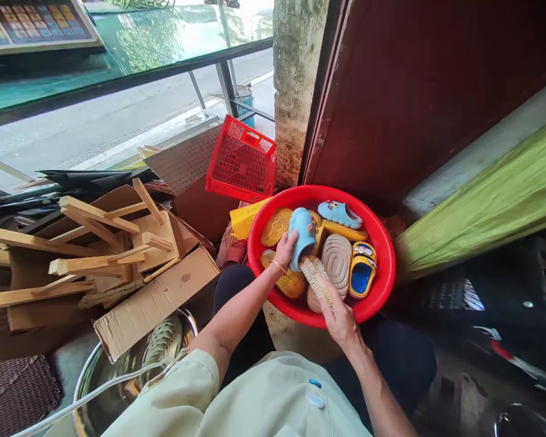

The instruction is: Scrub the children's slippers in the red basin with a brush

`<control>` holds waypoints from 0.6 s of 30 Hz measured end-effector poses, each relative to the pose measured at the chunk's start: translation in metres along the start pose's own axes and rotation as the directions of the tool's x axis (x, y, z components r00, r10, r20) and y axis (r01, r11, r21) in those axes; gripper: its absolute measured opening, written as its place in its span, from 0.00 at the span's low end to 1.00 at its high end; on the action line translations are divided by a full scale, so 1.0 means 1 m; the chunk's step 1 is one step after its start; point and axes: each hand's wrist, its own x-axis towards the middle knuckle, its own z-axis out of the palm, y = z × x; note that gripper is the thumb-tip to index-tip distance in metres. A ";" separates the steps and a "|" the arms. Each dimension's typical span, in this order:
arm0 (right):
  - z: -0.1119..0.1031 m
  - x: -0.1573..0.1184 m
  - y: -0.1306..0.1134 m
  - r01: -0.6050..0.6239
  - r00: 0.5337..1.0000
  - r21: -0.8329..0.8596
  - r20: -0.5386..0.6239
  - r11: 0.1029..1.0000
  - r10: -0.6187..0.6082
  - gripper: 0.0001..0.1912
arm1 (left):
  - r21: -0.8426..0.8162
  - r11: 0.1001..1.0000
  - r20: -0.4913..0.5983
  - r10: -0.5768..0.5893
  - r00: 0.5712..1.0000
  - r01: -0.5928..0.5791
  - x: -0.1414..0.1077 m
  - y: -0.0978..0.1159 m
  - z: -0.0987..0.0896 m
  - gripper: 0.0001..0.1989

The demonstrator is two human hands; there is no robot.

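Upturned wooden stools (118, 261), cardboard (159, 297), a red crate (241, 193) and a road (131, 115) outside suggest a cluttered storage corner.

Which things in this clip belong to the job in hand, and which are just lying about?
In the job:
- blue shoe, in the left hand
- brush, in the right hand
- red tub
- other shoes, in the tub

Apparently just lying about:
- red crate
- wooden frames
- cardboard
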 end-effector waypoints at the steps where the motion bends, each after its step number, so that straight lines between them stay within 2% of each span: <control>1: -0.005 -0.007 0.007 -0.033 0.999 0.009 -0.008 0.999 0.033 0.28 | 0.071 0.995 -0.005 0.072 0.997 -0.072 -0.002 -0.001 0.000 0.25; 3: -0.012 -0.015 0.021 -0.113 0.992 -0.001 -0.057 0.994 0.113 0.30 | 0.246 0.947 0.042 0.204 0.978 -0.209 -0.007 -0.002 -0.001 0.31; 6: -0.015 -0.021 0.037 -0.216 0.969 -0.042 -0.129 0.976 0.209 0.31 | 0.524 0.771 0.127 0.349 0.928 -0.362 -0.012 -0.001 -0.004 0.41; 9: -0.012 -0.022 0.044 -0.227 0.963 -0.067 -0.168 0.972 0.213 0.30 | 0.689 0.580 0.127 0.493 0.860 -0.435 -0.011 0.001 -0.007 0.42; 11: -0.009 -0.022 0.042 -0.196 0.969 -0.084 -0.172 0.977 0.180 0.29 | 0.742 0.512 0.108 0.547 0.830 -0.434 -0.005 0.000 -0.010 0.39; 13: -0.007 -0.022 0.039 -0.161 0.978 -0.115 -0.154 0.980 0.143 0.29 | 0.749 0.529 0.073 0.533 0.843 -0.399 0.004 -0.002 -0.013 0.35; 16: -0.009 -0.022 0.034 -0.145 0.982 -0.134 -0.139 0.980 0.126 0.27 | 0.718 0.642 -0.012 0.400 0.917 -0.270 0.018 -0.006 -0.021 0.28; 18: -0.014 -0.021 0.029 -0.141 0.978 -0.094 -0.169 0.986 0.124 0.27 | 0.750 0.645 -0.067 0.295 0.953 -0.148 0.024 -0.007 -0.028 0.25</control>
